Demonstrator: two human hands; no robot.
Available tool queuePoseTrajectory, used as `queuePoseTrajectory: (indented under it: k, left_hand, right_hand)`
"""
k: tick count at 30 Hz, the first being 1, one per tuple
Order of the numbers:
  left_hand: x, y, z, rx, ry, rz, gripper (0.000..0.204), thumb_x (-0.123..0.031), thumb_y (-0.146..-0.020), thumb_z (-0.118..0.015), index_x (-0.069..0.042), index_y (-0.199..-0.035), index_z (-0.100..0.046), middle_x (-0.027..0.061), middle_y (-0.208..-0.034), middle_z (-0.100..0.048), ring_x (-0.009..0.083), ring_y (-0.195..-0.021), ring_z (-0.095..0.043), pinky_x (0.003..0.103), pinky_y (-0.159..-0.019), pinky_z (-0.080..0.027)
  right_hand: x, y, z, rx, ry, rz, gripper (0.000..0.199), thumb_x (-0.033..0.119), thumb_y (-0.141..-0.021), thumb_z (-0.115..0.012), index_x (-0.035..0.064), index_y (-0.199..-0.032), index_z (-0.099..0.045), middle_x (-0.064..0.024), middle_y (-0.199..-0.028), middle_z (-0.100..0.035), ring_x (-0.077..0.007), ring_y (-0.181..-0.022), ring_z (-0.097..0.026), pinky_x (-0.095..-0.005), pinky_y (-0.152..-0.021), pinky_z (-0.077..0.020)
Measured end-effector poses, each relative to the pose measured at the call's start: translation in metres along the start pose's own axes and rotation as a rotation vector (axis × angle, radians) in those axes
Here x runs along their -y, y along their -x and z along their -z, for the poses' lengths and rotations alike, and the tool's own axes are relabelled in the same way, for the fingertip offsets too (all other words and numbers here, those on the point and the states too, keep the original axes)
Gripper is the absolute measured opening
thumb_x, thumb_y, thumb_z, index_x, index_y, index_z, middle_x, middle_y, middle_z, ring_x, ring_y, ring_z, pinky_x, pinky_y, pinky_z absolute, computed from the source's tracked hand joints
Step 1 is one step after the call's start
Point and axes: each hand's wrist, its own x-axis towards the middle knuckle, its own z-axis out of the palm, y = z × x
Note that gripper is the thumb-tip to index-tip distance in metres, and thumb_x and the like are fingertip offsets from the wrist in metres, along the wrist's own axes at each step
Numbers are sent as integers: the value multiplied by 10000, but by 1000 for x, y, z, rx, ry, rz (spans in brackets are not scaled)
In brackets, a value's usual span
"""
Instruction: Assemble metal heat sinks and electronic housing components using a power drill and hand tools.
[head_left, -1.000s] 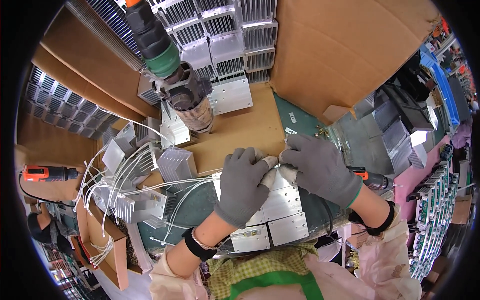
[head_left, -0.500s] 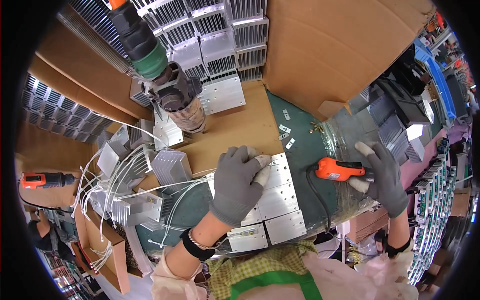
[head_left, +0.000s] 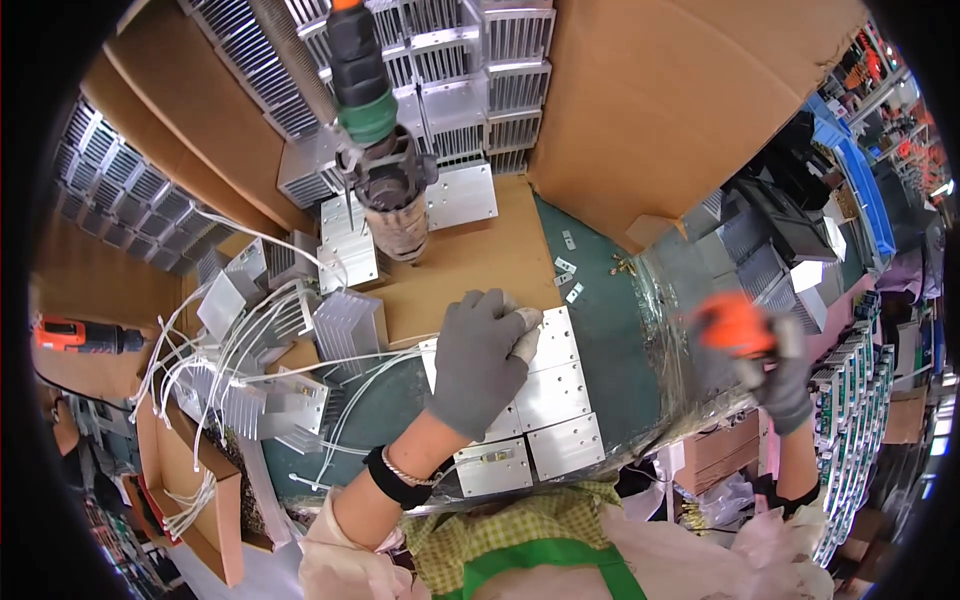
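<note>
My left hand (head_left: 483, 350), in a grey glove with off-white fingertips, rests over a block of silver aluminium plates (head_left: 555, 386) with small holes. Its fingers are curled, with thumb and forefinger close together; anything between them is hidden. White cables (head_left: 350, 425) run toward these plates from the left, and a small metal piece (head_left: 497, 456) sits on the near-left plate. On the right, my right hand (head_left: 785, 375) is closed around an orange electric screwdriver (head_left: 735, 325), raised above the bench and smeared by motion.
A green and black tool (head_left: 385, 150) hangs over a cardboard sheet (head_left: 480, 270). Finned heat sinks (head_left: 348, 325) with white cables crowd the left. Small metal clips (head_left: 573, 293) and brass screws (head_left: 622, 264) lie on the green mat. Another orange tool (head_left: 80, 335) is far left.
My right hand has lifted the orange electric screwdriver off the bench, and the screwdriver is now blurred. My left hand stays at the plates. The whole view has shifted slightly.
</note>
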Motion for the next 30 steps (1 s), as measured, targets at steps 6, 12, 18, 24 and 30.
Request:
queuePoseTrajectory:
  k: [6,12,18,24,30]
  left_hand:
    - [1,0,-4,-13,-12,-30,140,-56,-726,-699,-67,-864,-720,69,-772,-578,263,-766,-547,372,-684,-426]
    - [-1,-2,-3,5,-41,-14,143,-58,-724,-693,-71,-865,-719,73,-766,-575,271,-759,-547,371,-680,-426]
    - [-1,-3,-2,23,-40,-3,145,-62,-730,-691,-71,-872,-721,74,-762,-572,274,-749,-538,376,-677,-422]
    - [-1,-3,-2,18,-41,-5,141,-62,-731,-693,-68,-869,-721,70,-750,-567,273,-742,-537,375,-682,-419]
    - [-1,-3,-2,6,-40,-14,149,-58,-722,-699,-64,-870,-720,68,-736,-556,267,-731,-533,372,-671,-417]
  right_hand:
    - [30,-88,30,-1115,-700,-397,583,468,-871,-590,-48,-1127,-502,-85,-897,-500,-198,-854,-509,-334,-716,-468]
    - [52,-145,-35,-798,-815,-463,241,116,-838,-647,16,-1026,-534,-68,-855,-542,-197,-748,-574,-366,-727,-516]
    - [48,-146,-76,-808,-913,-472,485,85,-815,-664,2,-1217,-405,-81,-832,-557,-192,-685,-580,-366,-635,-531]
    - [33,-141,-96,-829,-797,-400,613,26,-779,-668,-30,-1288,-330,-89,-806,-604,-192,-645,-604,-334,-629,-537]
    - [48,-147,-72,-836,-950,-393,336,105,-810,-648,-5,-1064,-457,-75,-787,-564,-176,-656,-565,-311,-636,-497]
